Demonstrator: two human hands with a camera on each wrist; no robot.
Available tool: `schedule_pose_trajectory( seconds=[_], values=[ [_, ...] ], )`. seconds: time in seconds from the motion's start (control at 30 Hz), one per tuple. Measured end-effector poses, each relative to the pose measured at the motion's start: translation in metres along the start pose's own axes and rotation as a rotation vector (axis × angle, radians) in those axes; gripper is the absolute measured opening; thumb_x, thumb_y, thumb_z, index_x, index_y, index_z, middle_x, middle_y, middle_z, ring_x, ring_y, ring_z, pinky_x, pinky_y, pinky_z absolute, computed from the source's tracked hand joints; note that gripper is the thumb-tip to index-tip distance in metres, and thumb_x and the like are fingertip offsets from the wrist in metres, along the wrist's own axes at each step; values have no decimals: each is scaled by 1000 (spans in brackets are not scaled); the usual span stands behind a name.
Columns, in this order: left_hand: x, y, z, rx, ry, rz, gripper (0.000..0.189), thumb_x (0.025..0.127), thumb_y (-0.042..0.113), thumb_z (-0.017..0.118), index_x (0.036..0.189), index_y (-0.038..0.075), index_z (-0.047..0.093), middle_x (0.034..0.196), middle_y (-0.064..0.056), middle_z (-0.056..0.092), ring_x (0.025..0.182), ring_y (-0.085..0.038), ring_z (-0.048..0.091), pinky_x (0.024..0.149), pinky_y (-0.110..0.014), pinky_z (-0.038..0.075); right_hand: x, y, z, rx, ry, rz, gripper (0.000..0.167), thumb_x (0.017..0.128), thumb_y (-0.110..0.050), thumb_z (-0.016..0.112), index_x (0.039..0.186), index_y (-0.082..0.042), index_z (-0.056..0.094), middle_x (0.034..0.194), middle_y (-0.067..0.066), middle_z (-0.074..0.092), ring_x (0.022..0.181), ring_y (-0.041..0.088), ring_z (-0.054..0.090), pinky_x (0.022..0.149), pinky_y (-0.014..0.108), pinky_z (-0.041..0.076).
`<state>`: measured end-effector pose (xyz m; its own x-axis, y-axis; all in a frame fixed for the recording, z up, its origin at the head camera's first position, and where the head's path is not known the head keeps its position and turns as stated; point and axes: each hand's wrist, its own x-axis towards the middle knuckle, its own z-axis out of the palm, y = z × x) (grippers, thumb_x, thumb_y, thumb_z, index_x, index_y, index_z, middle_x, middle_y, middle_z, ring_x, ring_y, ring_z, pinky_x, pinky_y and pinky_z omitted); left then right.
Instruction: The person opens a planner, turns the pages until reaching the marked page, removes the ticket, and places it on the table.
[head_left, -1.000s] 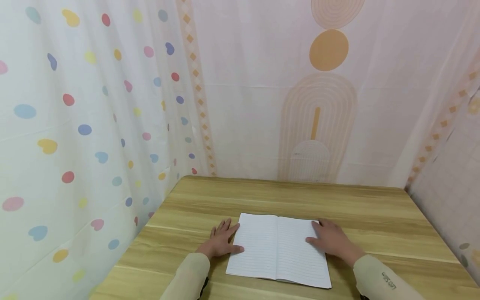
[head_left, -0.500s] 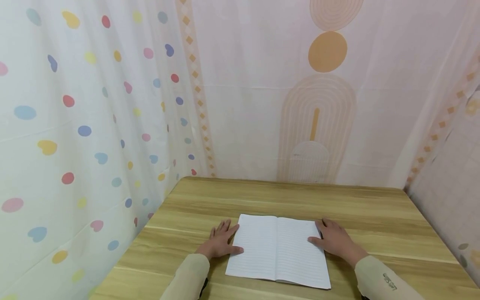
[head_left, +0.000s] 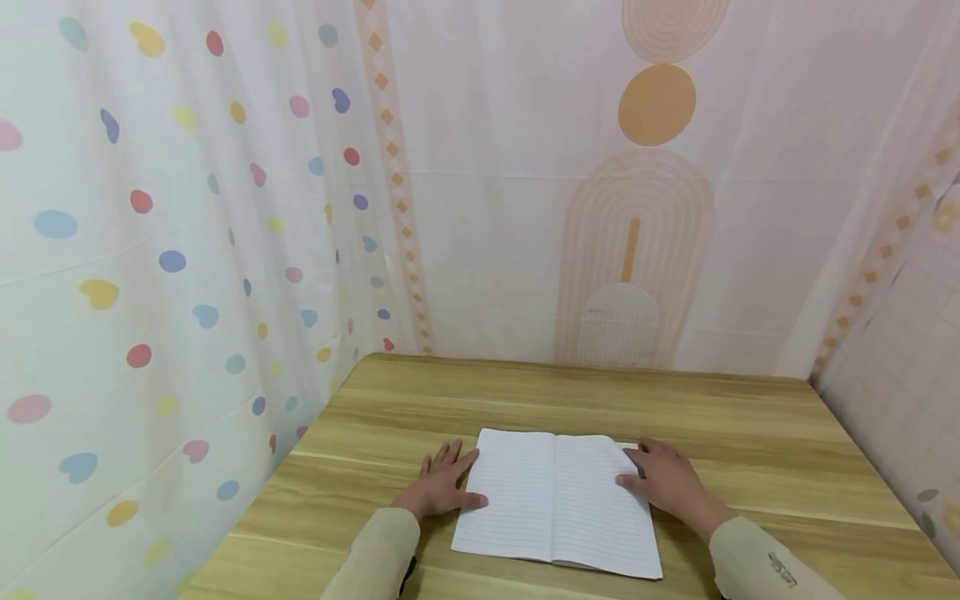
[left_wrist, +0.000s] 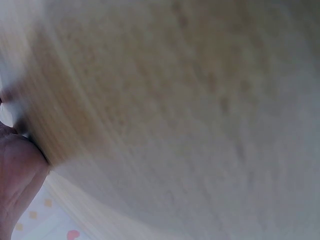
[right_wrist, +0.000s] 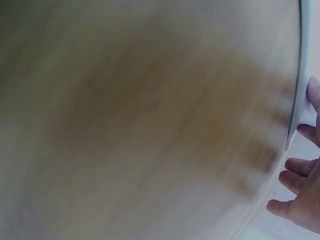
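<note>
an open notebook with lined white pages lies flat on the wood-grain table, near its front edge. the left hand rests at the left page's outer edge, fingers spread, the thumb on the paper. the right hand is at the opposite edge, its fingers spread too, the thumb on the right page and the index finger by the upper corner. that corner is bent inward, and a strip of another sheet shows behind it; how the index finger meets the paper is hard to make out. pale sleeves cover both forearms. a dotted curtain hangs at the left.
</note>
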<state>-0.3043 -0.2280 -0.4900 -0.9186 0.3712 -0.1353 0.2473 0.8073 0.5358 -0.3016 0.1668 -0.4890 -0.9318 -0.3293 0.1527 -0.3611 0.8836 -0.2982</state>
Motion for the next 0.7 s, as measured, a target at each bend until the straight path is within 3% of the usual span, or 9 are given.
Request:
schedule_pose_trajectory(
  seconds=[0.2, 0.3, 0.43, 0.63, 0.7],
  values=[
    [0, 1, -1, 10, -5, -3, 89, 87, 49, 72, 155, 7, 33, 162, -27, 8, 148, -45, 1, 115, -64, -2, 4, -6, 1, 1, 66, 6, 43, 90, -32, 72, 119, 0, 70, 124, 27, 62, 119, 48, 54, 97, 64, 41],
    [1, 2, -1, 13, -7, -2, 89, 87, 49, 72, 155, 7, 33, 162, -27, 8, 148, -45, 1, 115, -64, -2, 5, -9, 2, 66, 101, 42, 42, 90, -30, 73, 117, 2, 70, 118, 24, 66, 114, 45, 59, 94, 60, 45],
    [1, 2, -1, 18, -7, 0, 89, 87, 49, 72, 155, 7, 33, 162, -26, 8, 148, -45, 1, 115, -65, -2, 7, -17, -3, 241, 122, 127, 45, 91, -26, 72, 121, 6, 66, 118, 24, 66, 112, 44, 60, 92, 57, 48],
    [1, 1, 0, 22, -14, -7, 90, 88, 51, 71, 156, 8, 31, 162, -26, 7, 148, -45, 1, 115, -64, -2, 12, -33, -13, 519, 124, 278, 46, 95, -22, 67, 130, 6, 60, 112, 17, 67, 95, 26, 60, 82, 44, 52],
    [1, 1, 0, 15, -14, -10, 90, 87, 51, 71, 156, 8, 31, 162, -26, 7, 148, -45, 0, 115, -64, -2, 13, -37, -17, 567, 131, 292, 45, 96, -22, 65, 131, 5, 59, 110, 13, 66, 91, 24, 57, 80, 41, 50]
  ],
)
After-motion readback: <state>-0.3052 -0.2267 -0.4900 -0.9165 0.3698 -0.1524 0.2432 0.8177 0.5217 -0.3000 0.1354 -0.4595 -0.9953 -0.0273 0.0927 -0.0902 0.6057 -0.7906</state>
